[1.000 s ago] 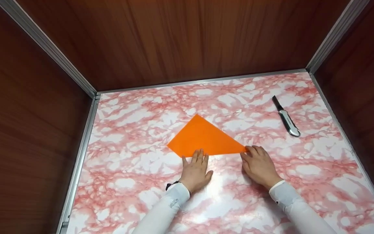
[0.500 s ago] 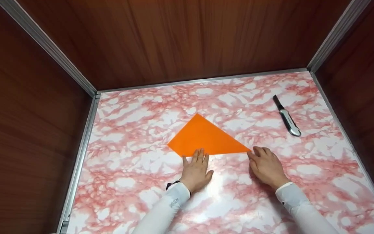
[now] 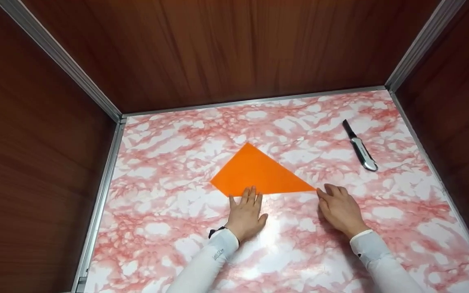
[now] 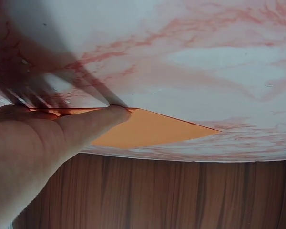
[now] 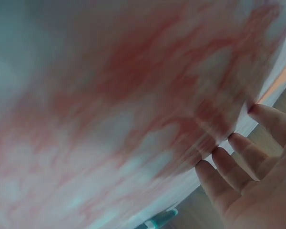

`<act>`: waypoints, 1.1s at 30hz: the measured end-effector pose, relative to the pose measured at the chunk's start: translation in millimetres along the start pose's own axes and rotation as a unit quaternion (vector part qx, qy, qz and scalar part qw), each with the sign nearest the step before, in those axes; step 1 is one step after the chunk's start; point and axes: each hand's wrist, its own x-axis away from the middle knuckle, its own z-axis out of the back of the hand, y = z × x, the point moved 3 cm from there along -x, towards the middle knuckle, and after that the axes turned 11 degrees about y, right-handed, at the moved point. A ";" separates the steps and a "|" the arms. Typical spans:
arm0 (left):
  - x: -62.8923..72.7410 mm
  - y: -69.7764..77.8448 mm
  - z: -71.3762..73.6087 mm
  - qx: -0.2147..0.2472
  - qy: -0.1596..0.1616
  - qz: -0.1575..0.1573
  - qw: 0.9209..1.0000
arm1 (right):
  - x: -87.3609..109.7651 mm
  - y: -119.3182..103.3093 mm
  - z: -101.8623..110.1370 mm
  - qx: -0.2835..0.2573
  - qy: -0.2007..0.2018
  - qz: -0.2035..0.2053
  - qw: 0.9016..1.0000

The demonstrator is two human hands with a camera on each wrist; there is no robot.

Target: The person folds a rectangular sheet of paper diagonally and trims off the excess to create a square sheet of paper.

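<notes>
An orange sheet of folded paper lies flat in the head view, its long near edge running toward the right. My left hand presses on that near edge with straight fingers spread. In the left wrist view a fingertip rests at the fold of the orange paper. At the paper's sharp right corner, my right hand touches the tip with its forefinger. The right wrist view shows its fingers spread, fingertips down on the table, with a strip of orange paper beyond.
A utility knife with a black and silver handle lies at the back right of the red-and-white marbled table. Dark wood panels with metal edging stand at the back and both sides.
My right hand has slid to the right along the near edge and off the paper's right corner, uncovering the tip. The left hand and the paper have stayed in place.
</notes>
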 end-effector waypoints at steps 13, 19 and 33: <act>0.8 -0.3 0.1 -0.010 0.000 0.001 1.000 | -8.3 -33.1 -11.4 -0.020 0.041 0.087 0.995; 0.5 2.0 3.6 -0.012 0.006 -0.002 1.000 | -6.6 -53.8 -26.9 -0.011 -0.003 0.136 0.991; -2.9 4.8 2.4 -0.007 0.005 -0.021 1.000 | -11.2 -56.8 -30.6 0.005 -0.008 0.117 0.993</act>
